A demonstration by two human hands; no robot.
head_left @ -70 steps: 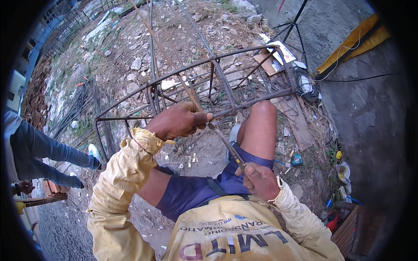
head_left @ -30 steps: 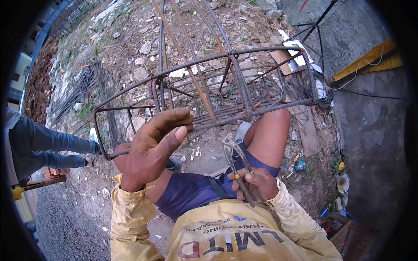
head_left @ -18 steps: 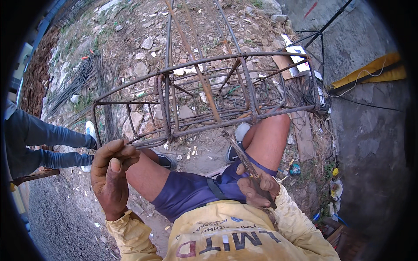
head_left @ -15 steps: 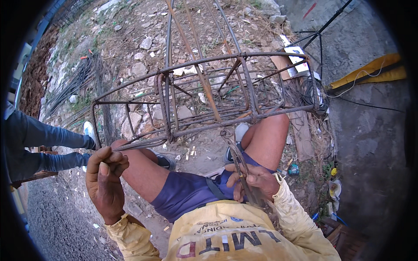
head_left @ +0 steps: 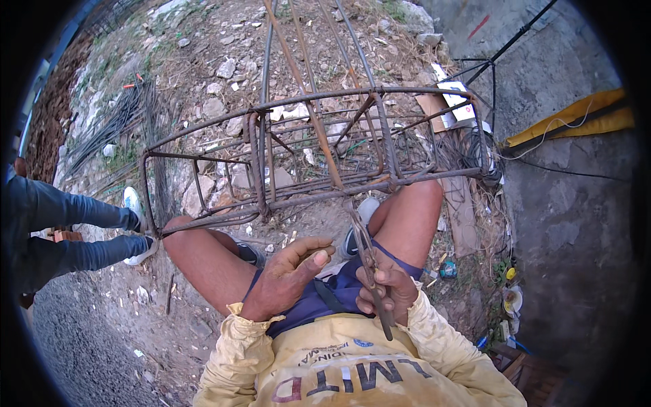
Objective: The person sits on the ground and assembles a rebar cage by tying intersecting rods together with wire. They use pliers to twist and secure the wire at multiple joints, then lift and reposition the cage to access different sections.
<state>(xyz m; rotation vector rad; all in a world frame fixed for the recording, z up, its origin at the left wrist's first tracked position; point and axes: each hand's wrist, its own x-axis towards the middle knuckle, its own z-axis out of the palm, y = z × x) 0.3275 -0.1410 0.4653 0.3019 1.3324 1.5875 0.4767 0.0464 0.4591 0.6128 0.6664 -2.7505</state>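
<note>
My right hand (head_left: 390,288) is wrapped round the handles of long rusty steel pincers (head_left: 366,249), whose jaws point away from me, just below the near bar of the cage. My left hand (head_left: 288,277) is over my lap, left of the pincers, its fingers curled in and the thumb close to them. Anything pinched there is too small to make out. In front of both hands a cage of bent steel reinforcing bars (head_left: 319,195) spans my knees. Neither hand touches the cage.
Long bars (head_left: 268,57) run from the cage over stony ground. A person in jeans (head_left: 88,207) stands at left. Bundled steel rods (head_left: 125,125) lie far left. At right are a white box (head_left: 456,102), coiled wire (head_left: 478,152) and a yellow sheet (head_left: 569,121) by a concrete surface.
My left hand has moved right and inward, from the cage's left corner to over my lap. The pincers stay in my right hand, their handles swung slightly left.
</note>
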